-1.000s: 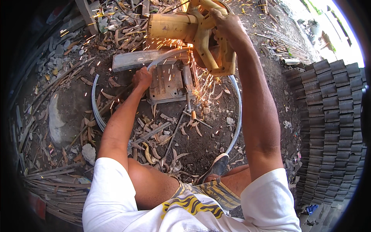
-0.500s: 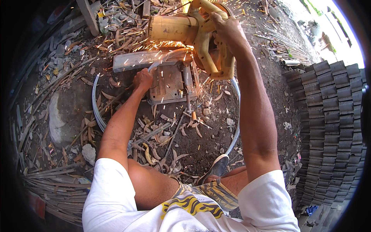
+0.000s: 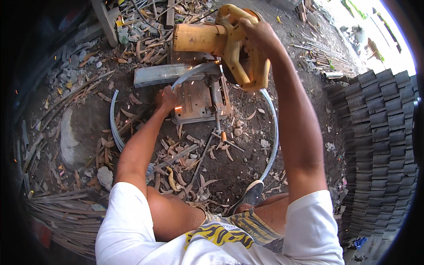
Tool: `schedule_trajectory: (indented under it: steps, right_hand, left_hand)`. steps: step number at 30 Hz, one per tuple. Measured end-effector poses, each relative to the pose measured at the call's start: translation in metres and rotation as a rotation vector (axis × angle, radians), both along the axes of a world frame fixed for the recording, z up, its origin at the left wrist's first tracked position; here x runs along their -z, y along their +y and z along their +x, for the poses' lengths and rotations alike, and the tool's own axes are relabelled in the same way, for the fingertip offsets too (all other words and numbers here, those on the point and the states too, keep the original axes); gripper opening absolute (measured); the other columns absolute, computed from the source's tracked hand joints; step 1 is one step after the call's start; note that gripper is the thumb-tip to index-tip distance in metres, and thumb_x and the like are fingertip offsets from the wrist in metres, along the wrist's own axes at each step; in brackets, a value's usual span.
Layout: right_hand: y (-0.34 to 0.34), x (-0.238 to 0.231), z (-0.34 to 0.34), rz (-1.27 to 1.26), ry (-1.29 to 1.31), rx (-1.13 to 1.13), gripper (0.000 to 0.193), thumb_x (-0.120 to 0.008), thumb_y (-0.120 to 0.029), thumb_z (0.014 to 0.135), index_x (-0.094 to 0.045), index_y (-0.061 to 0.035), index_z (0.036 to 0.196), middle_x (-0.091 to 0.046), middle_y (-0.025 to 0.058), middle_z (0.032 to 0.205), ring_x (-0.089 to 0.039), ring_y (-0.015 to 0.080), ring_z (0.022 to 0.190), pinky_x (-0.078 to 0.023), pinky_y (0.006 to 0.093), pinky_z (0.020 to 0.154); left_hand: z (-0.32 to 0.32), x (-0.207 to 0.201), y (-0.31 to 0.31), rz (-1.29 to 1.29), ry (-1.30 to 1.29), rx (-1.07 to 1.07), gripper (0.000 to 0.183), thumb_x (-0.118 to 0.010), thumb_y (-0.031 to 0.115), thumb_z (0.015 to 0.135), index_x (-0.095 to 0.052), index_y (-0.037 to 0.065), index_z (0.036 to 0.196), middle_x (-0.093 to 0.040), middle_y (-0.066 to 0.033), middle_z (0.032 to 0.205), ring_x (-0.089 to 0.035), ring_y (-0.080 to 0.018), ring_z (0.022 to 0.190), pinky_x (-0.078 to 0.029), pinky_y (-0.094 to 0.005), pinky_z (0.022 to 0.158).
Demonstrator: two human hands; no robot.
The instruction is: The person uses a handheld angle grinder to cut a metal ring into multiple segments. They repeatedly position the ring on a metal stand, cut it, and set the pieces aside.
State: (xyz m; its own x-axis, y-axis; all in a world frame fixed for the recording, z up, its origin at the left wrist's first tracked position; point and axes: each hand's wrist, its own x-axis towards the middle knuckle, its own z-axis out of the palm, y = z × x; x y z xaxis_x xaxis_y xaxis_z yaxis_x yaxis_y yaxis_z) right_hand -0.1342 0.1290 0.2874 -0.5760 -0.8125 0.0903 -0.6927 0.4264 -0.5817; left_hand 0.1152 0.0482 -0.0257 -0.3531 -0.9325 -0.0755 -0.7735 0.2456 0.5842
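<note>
My right hand (image 3: 257,34) is wrapped round the handle of a yellow cut-off saw (image 3: 201,38), whose motor sticks out to the left. My left hand (image 3: 166,99) grips a curved bundle of grey wire (image 3: 194,71) that runs up to the saw's blade area. The blade's cutting edge is hidden behind the guard. Below the saw is its worn metal base (image 3: 192,104), with a clamp screw (image 3: 216,104) at its right side. A grey metal channel (image 3: 154,76) lies across the back of the base. On the right, wire (image 3: 274,132) curves down to my shoe.
Dark roof tiles (image 3: 380,132) are stacked at the right. Long thin sticks (image 3: 62,212) lie at the lower left. A wooden post (image 3: 105,22) stands at the upper left. Dry leaves and rubble (image 3: 105,176) litter the soil; thin rods (image 3: 327,57) lie at the upper right.
The dense spray of sparks around the saw has dwindled to a few scattered ones. Both hands keep their grip, and the view has shifted slightly.
</note>
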Motion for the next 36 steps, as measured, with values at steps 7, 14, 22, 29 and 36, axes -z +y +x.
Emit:
schedule_trajectory:
  steps: [7, 14, 22, 29, 36]
  right_hand:
    - [-0.036, -0.030, -0.051, 0.008, 0.013, -0.241, 0.051, -0.065, -0.047, 0.092, -0.070, 0.0000, 0.112, -0.072, 0.0110, 0.092, -0.067, 0.0196, 0.079, -0.055, 0.0387, 0.071]
    - [-0.052, -0.033, -0.070, 0.054, -0.257, -0.377, 0.038, -0.063, -0.032, 0.090, -0.072, -0.0011, 0.110, -0.071, 0.0098, 0.096, -0.067, 0.0205, 0.080, -0.055, 0.0375, 0.071]
    - [-0.052, -0.036, -0.064, 0.040, -0.031, -0.328, 0.045, -0.057, -0.037, 0.096, -0.069, 0.0017, 0.115, -0.070, 0.0115, 0.095, -0.066, 0.0196, 0.081, -0.055, 0.0379, 0.076]
    - [-0.057, -0.035, -0.078, 0.057, -0.044, -0.357, 0.049, -0.055, -0.041, 0.098, -0.066, 0.0026, 0.118, -0.070, 0.0133, 0.099, -0.066, 0.0216, 0.087, -0.054, 0.0391, 0.077]
    - [-0.017, -0.060, -0.022, 0.034, 0.244, -0.198, 0.050, -0.055, -0.041, 0.096, -0.068, 0.0046, 0.114, -0.070, 0.0166, 0.103, -0.067, 0.0262, 0.092, -0.053, 0.0409, 0.081]
  left_hand:
    - [0.037, -0.035, 0.002, 0.023, 0.127, 0.015, 0.066, -0.049, 0.063, 0.097, -0.066, -0.001, 0.099, -0.069, -0.0264, 0.087, -0.066, -0.0497, 0.086, -0.052, -0.0554, 0.077]
    - [0.175, -0.051, 0.047, 0.406, 0.313, -0.250, 0.065, -0.046, 0.069, 0.096, -0.047, 0.008, 0.072, -0.041, -0.0026, 0.058, -0.051, -0.0158, 0.051, -0.039, -0.0395, 0.044]
    - [0.291, -0.003, 0.077, 0.538, 0.676, -0.790, 0.056, -0.046, 0.057, 0.103, -0.052, 0.001, 0.097, -0.033, 0.0032, 0.063, -0.029, -0.0107, 0.047, -0.032, -0.0307, 0.040]
    - [0.300, 0.045, 0.039, 0.666, 0.741, -0.839, 0.050, -0.041, 0.056, 0.104, -0.047, 0.012, 0.081, -0.031, 0.0043, 0.060, -0.032, -0.0107, 0.044, -0.033, -0.0289, 0.038]
    - [0.302, 0.053, 0.025, 0.668, 0.414, -0.757, 0.058, -0.038, 0.058, 0.104, -0.053, 0.003, 0.093, -0.051, -0.0071, 0.066, -0.054, -0.0221, 0.054, -0.053, -0.0391, 0.051]
